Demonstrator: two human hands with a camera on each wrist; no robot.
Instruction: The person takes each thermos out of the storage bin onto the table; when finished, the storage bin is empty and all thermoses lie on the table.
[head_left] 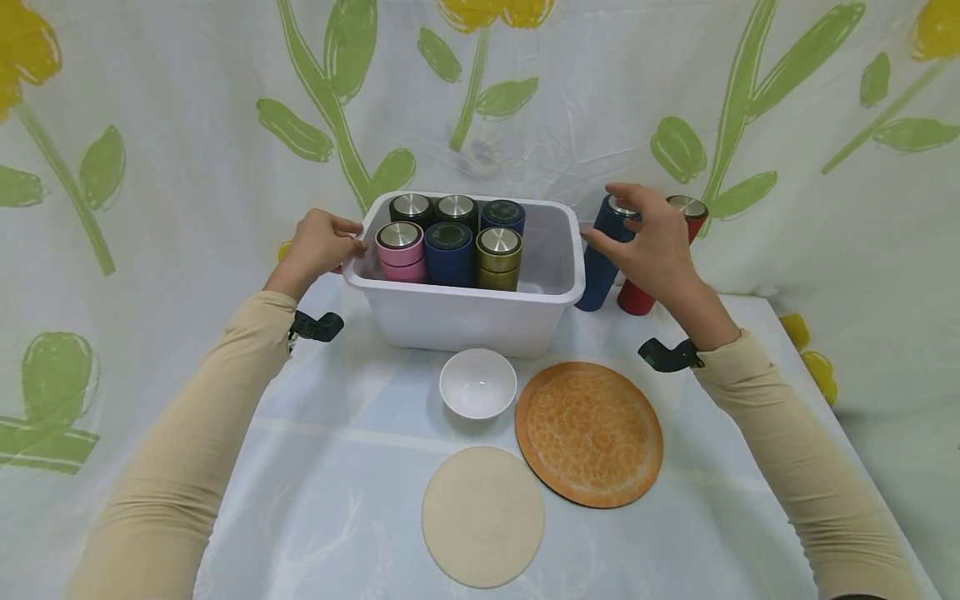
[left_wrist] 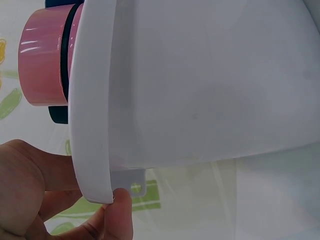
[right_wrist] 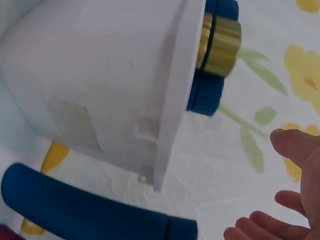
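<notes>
A white plastic bin (head_left: 465,321) stands at the back of the table. Several vacuum flasks fill its left and middle: a pink flask (head_left: 400,242), a blue flask (head_left: 450,254) and a gold flask (head_left: 499,257) in front, darker ones behind. My left hand (head_left: 318,246) grips the bin's left rim; thumb and finger pinch it in the left wrist view. To the right of the bin a tall blue flask (head_left: 596,267) stands outside. My right hand (head_left: 656,250) hovers by its top, fingers spread and holding nothing. A red flask (head_left: 637,297) is partly hidden behind this hand.
In front of the bin sits a white bowl (head_left: 478,383). Nearer lie a round brown patterned mat (head_left: 589,433) and a round cream mat (head_left: 483,517). A flower-print sheet (head_left: 570,117) hangs behind the table.
</notes>
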